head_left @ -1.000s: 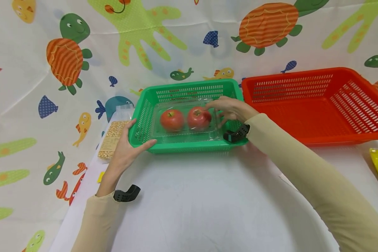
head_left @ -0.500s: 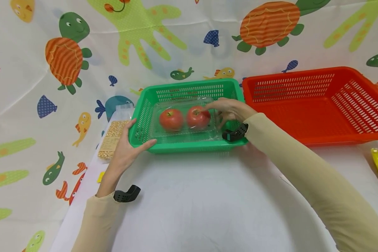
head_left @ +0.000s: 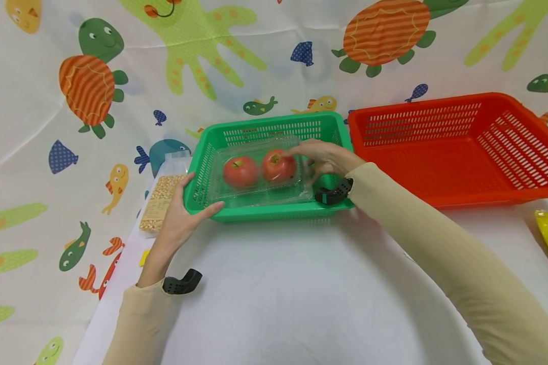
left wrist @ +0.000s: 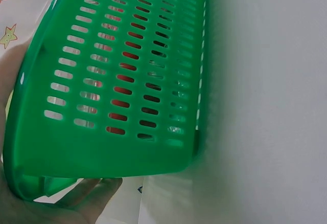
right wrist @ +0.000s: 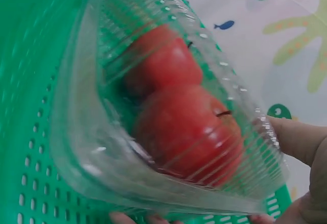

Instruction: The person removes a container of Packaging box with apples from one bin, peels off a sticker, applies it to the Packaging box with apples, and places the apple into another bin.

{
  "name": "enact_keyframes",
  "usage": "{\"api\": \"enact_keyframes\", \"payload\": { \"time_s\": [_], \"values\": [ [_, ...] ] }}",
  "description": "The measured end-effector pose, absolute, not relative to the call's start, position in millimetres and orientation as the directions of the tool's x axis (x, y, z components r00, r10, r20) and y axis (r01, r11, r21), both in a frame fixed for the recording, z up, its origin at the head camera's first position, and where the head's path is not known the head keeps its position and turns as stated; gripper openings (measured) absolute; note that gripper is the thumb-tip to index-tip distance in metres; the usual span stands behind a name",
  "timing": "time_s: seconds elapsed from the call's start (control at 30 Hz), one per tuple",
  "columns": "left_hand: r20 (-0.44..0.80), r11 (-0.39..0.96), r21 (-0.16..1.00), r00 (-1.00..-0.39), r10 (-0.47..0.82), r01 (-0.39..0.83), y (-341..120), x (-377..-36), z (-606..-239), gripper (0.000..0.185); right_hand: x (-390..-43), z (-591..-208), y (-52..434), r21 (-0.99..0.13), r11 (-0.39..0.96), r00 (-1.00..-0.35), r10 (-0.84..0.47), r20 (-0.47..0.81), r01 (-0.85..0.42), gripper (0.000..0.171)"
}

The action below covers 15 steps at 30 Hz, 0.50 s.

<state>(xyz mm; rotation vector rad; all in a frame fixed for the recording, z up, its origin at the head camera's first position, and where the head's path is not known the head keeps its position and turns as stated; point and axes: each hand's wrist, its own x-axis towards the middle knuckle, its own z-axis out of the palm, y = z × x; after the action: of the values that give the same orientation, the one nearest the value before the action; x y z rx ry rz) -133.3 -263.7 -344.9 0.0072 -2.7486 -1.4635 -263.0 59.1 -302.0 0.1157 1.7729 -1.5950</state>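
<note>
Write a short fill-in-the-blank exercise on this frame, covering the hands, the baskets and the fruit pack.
1. The clear plastic pack holds ____ red apples.
2. The pack lies in the ____ basket.
3. The left hand grips that basket's near ____ corner.
4. The right hand holds the pack's ____ end.

Missing words: two; green; left; right

A clear plastic clamshell box (head_left: 255, 175) holding two red apples (head_left: 259, 169) side by side sits slightly tilted, seemingly lifted at its right end, inside the green slotted basket (head_left: 269, 213).
</note>
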Motion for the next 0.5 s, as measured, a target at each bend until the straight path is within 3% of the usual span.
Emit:
{"api": "enact_keyframes", "payload": {
  "time_s": [0.27,0.5],
  "values": [
    [0.022,0.550,0.835,-1.000,-0.018,0.008,-265.1,-132.3,-346.0,0.105,-263.3,-301.9,52.4,-0.829,0.256,-0.740,-0.372,-0.560,0.498,0.088],
    [0.023,0.549,0.836,-1.000,-0.012,0.012,-264.6,-133.0,-344.8,0.106,-262.3,-301.0,48.8,-0.817,0.197,-0.731,-0.370,-0.574,0.542,0.094]
  ]
}}
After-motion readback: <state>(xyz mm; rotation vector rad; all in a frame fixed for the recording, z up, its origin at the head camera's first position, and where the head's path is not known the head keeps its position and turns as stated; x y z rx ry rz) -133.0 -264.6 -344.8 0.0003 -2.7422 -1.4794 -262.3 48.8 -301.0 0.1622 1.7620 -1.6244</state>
